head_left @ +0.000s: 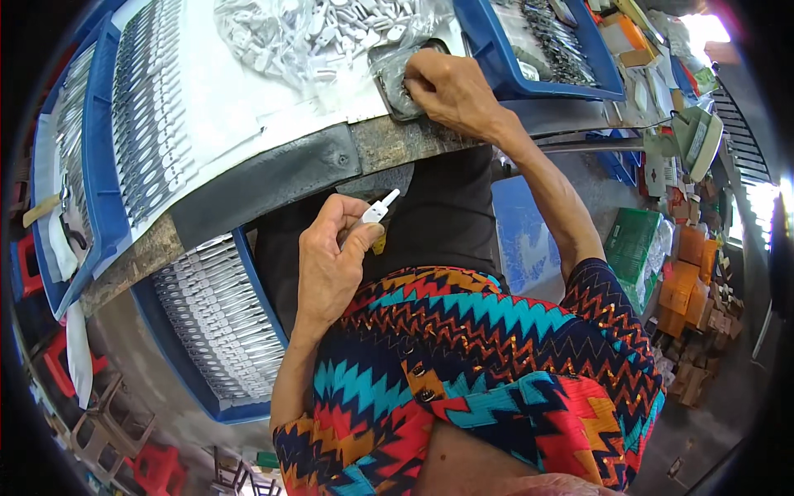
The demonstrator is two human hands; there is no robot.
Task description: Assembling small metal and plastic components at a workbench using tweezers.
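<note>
Between the thumb and fingers of my left hand [332,256] is a small white plastic part [380,208] with a narrow tip, held over my lap in front of the table edge. My right hand [453,89] reaches into a small dark-rimmed tray [400,101] at the table edge, its fingertips curled down and closed. What those fingers pinch, if anything, is hidden. Behind the tray lies a clear plastic bag [269,51] with many white plastic pieces [357,23] like the held one spilling from its mouth.
Rows of white-and-metal parts [153,107] lie at the table's left beside a blue tray [103,140]. Another blue tray [529,83] with metal pieces stands at right. Below the table, a blue crate [265,306] holds more rows. Red stools [157,467] and orange boxes [685,277] stand on the floor.
</note>
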